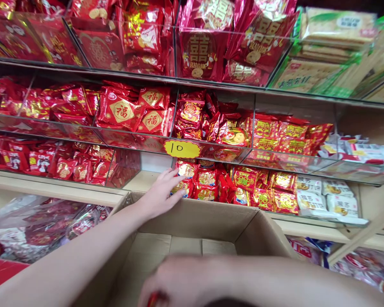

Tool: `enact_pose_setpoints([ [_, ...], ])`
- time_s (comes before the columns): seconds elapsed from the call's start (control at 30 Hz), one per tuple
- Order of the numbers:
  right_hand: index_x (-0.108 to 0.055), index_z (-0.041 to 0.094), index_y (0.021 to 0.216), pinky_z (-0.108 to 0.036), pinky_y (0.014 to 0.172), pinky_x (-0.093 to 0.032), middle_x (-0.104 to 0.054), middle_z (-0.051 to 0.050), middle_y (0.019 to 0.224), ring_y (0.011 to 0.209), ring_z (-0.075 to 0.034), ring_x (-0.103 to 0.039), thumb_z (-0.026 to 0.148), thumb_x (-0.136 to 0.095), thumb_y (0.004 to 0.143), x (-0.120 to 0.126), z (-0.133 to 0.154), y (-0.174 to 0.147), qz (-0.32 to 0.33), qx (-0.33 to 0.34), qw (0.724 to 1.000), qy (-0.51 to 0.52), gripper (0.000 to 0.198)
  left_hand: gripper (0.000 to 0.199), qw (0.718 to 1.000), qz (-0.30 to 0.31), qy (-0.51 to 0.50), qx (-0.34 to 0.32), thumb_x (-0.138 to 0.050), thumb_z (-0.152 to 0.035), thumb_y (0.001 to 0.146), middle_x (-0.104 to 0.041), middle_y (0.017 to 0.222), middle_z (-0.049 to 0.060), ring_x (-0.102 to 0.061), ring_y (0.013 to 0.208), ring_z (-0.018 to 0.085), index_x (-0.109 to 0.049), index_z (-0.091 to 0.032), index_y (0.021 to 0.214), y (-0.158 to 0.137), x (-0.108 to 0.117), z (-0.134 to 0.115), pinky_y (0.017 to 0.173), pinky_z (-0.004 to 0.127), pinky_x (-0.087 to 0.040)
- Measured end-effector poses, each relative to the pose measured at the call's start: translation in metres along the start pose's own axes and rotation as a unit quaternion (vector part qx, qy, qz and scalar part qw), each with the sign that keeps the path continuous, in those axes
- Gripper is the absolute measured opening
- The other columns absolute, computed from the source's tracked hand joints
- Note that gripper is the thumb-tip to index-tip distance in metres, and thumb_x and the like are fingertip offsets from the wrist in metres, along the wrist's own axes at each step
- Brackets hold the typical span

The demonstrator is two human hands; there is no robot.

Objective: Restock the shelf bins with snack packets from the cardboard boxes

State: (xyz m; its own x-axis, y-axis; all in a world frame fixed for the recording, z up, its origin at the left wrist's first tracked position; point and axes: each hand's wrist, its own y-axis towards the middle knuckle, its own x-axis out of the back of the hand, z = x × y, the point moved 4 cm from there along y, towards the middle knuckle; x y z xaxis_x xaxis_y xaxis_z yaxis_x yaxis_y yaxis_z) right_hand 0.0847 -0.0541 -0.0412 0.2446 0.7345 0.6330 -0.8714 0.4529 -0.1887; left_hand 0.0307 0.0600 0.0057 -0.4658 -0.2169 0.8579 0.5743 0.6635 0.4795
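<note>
My left hand reaches over the far rim of an open cardboard box to the bottom shelf. Its fingers are stretched out against the left end of a row of small red-and-gold snack packets. Low in the view, my right hand hangs over the box, blurred by motion. Its fingers are curled, and a bit of a red packet shows at them; the rest is hidden by the hand and the frame's edge. Flattened flaps line the visible part of the box's floor.
A yellow tag marked 10 hangs on the middle shelf's clear front lip. Above are compartments of red packets and green-edged cracker packs. White packets lie right on the bottom shelf. Bagged goods sit below.
</note>
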Motion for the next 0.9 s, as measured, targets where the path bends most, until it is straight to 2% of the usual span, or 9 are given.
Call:
enact_pose_setpoints([
  [0.07,-0.061,0.018,0.089,-0.025,0.065,-0.044,-0.062,-0.001,0.086,0.077,-0.016,-0.057,0.015,-0.048,0.069,0.048,0.003,-0.015,-0.155,0.003,0.987,0.029,0.025,0.037,0.996,-0.048,-0.078,0.006,-0.039,-0.031,0.082,-0.040,0.129,0.008,-0.029,0.121,0.020,-0.045,-0.020,0.117,0.002,0.007,-0.001,0.100,0.040,-0.024],
  [0.13,-0.059,0.017,0.090,-0.025,0.069,-0.044,-0.061,-0.002,0.091,0.082,-0.013,-0.057,0.012,-0.044,0.069,0.086,0.001,-0.033,-0.259,0.020,0.955,0.142,0.026,0.035,0.975,-0.075,-0.206,0.038,-0.039,-0.030,0.081,-0.049,0.120,0.008,-0.042,0.112,0.019,-0.045,-0.020,0.115,0.004,0.012,-0.001,0.094,0.039,-0.034],
  [0.23,-0.058,0.015,0.084,-0.025,0.073,-0.043,-0.062,-0.001,0.085,0.079,-0.010,-0.056,0.009,-0.048,0.067,0.115,-0.013,-0.050,-0.321,0.041,0.913,0.249,0.020,0.042,0.885,-0.059,-0.442,0.137,-0.034,-0.041,0.083,-0.061,0.101,0.009,-0.059,0.086,0.019,-0.040,-0.019,0.118,0.004,0.013,-0.002,0.076,0.038,-0.047],
  [0.33,-0.058,0.015,0.083,-0.022,0.066,-0.044,-0.061,0.001,0.077,0.068,-0.008,-0.056,0.010,-0.051,0.067,0.124,-0.029,-0.054,-0.368,0.029,0.890,0.266,0.018,0.048,0.809,0.006,-0.558,0.183,-0.041,-0.047,0.079,-0.064,0.096,0.008,-0.061,0.080,0.019,-0.041,-0.019,0.118,0.002,0.007,-0.009,0.071,0.036,-0.048],
  [0.47,-0.054,0.016,0.092,-0.020,0.058,-0.044,-0.061,0.000,0.079,0.064,-0.007,-0.056,0.013,-0.053,0.068,0.125,-0.039,-0.051,-0.412,0.024,0.857,0.309,0.024,0.053,0.821,0.059,-0.550,0.140,-0.064,-0.029,0.066,-0.062,0.101,0.005,-0.059,0.086,0.017,-0.046,-0.018,0.114,0.004,0.002,-0.018,0.079,0.033,-0.046],
  [0.57,-0.047,0.017,0.097,-0.022,0.065,-0.046,-0.060,-0.002,0.089,0.074,-0.009,-0.058,0.017,-0.060,0.065,0.127,-0.046,-0.052,-0.472,0.010,0.824,0.315,0.034,0.051,0.829,0.026,-0.535,0.162,-0.064,-0.028,0.065,-0.062,0.102,0.006,-0.059,0.086,0.017,-0.047,-0.016,0.112,0.004,0.001,-0.015,0.079,0.034,-0.047],
  [0.67,-0.046,0.017,0.095,-0.025,0.068,-0.046,-0.060,-0.001,0.083,0.075,-0.011,-0.058,0.021,-0.065,0.063,0.123,-0.052,-0.047,-0.433,-0.001,0.853,0.292,0.037,0.055,0.834,-0.019,-0.518,0.191,-0.068,-0.029,0.060,-0.062,0.101,0.007,-0.059,0.084,0.019,-0.049,-0.015,0.110,0.004,0.004,-0.009,0.078,0.035,-0.047],
  [0.77,-0.050,0.016,0.081,-0.021,0.060,-0.044,-0.057,0.003,0.070,0.064,-0.009,-0.055,0.025,-0.060,0.069,0.120,-0.054,-0.043,-0.375,0.010,0.895,0.242,0.018,0.045,0.833,0.007,-0.512,0.211,-0.067,-0.033,0.062,-0.066,0.089,0.005,-0.061,0.078,0.017,-0.054,-0.015,0.102,0.004,0.003,-0.005,0.073,0.032,-0.048],
  [0.9,-0.048,0.017,0.079,-0.018,0.043,-0.038,-0.048,0.006,0.060,0.049,-0.006,-0.047,0.031,-0.054,0.073,0.118,-0.054,-0.043,-0.377,-0.012,0.906,0.195,0.016,0.040,0.839,0.034,-0.491,0.232,-0.063,-0.038,0.066,-0.066,0.071,0.002,-0.057,0.057,0.012,-0.057,-0.015,0.098,0.003,0.002,-0.002,0.050,0.022,-0.046],
])
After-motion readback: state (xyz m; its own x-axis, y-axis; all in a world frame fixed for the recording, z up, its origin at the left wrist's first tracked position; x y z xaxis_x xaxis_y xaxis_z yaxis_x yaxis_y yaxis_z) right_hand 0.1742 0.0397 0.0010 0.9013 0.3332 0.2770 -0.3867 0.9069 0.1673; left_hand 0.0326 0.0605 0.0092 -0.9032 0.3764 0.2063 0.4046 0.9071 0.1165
